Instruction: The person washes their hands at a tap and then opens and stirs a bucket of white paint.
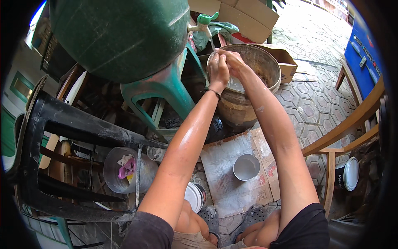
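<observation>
A thin stream of water falls from the green-handled tap (204,21) on the large dark green tank (124,37). Below it, my left hand (219,71) and my right hand (233,61) press together over the near left rim of a worn, round bucket (265,52). My left fingers are curled, and the right ones close in beside them at the stream. Whatever lies between them, if anything, is hidden. Both forearms look wet, with pale smears. A dark bracelet (213,92) circles my left wrist.
A green plastic stool (151,85) supports the tank. Flattened cardboard (219,186) on the paving carries a grey can (246,167). At left stand a black chair (89,124) and a clear bucket (114,166) with scraps. A wooden chair (348,120) and blue box (360,52) are at right.
</observation>
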Demonstrator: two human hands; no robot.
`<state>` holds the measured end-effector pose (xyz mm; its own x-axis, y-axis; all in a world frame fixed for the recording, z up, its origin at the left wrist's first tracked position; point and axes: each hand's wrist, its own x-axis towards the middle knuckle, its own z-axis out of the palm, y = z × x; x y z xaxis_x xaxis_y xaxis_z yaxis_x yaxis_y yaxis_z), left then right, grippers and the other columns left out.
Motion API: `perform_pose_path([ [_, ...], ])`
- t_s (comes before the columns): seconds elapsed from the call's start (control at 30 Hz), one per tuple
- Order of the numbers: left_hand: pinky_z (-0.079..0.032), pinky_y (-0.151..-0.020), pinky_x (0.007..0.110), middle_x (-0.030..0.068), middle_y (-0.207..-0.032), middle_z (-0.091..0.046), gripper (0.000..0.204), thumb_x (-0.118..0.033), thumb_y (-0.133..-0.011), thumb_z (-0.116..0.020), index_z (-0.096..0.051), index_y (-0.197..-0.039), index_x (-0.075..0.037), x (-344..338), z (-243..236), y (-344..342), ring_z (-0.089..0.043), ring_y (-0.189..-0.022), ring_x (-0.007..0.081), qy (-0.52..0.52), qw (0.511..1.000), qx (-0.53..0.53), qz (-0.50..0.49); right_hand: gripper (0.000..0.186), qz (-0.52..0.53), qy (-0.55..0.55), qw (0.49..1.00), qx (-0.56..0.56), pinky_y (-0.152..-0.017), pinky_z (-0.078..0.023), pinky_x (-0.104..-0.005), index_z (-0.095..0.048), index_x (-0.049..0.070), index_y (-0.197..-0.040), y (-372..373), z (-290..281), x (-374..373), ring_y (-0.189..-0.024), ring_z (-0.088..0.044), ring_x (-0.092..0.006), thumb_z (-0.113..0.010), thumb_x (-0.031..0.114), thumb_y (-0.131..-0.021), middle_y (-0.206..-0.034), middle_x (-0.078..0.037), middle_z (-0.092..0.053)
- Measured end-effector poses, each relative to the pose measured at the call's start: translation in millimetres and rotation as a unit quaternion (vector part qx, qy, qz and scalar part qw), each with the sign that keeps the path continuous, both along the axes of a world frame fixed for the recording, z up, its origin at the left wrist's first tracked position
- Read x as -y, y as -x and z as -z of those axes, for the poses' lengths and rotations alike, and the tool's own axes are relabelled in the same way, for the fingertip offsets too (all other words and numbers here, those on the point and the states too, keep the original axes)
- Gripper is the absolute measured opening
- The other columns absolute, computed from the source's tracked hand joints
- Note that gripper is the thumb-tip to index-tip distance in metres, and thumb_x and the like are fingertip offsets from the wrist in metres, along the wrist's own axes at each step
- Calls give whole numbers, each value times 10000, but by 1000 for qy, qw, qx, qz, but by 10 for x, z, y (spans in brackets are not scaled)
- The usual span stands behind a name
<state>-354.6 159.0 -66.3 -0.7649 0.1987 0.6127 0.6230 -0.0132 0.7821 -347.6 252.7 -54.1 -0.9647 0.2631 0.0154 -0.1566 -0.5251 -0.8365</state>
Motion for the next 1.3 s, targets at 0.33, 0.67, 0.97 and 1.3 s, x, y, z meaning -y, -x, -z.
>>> perform_pose_path([
  [0.33, -320, -1151, 425, 308, -1424, -500, 558, -290, -1000, -405, -518, -1345, 134, 136, -57, -239, -452, -1352, 411, 119, 989, -83, -7, 293, -17, 20, 1000, 0, -689, -583, -333, -691, -85, -1023, 14, -61, -4, -784, -692, -220, -686, 202, -964, -951, -148, -725],
  [0.67, -219, -1211, 416, 337, -1519, -377, 619, -339, -1034, -362, -436, -1416, 142, 31, -60, -304, -303, -1455, 445, 150, 988, -34, 12, 302, 42, -44, 997, 49, -672, -555, -330, -701, -55, -1040, 77, 32, -137, -816, -699, -208, -691, 238, -968, -968, -147, -726],
  [0.97, -319, -1129, 458, 347, -1382, -491, 574, -326, -1016, -368, -529, -1302, 145, 106, -68, -196, -442, -1322, 443, 57, 993, 40, 96, 222, -7, -54, 998, 21, -558, -504, -301, -715, -40, -947, -43, -51, -58, -690, -655, -164, -697, 181, -943, -870, -135, -707],
  [1.3, -384, -1075, 371, 197, -1366, -567, 496, -277, -1017, -381, -555, -1300, 91, 51, 5, -46, -535, -1248, 289, -95, 953, 211, 196, 184, -69, 29, 996, -39, -584, -522, -328, -703, -32, -900, -47, -41, -78, -646, -643, -177, -699, 147, -946, -804, -105, -685],
])
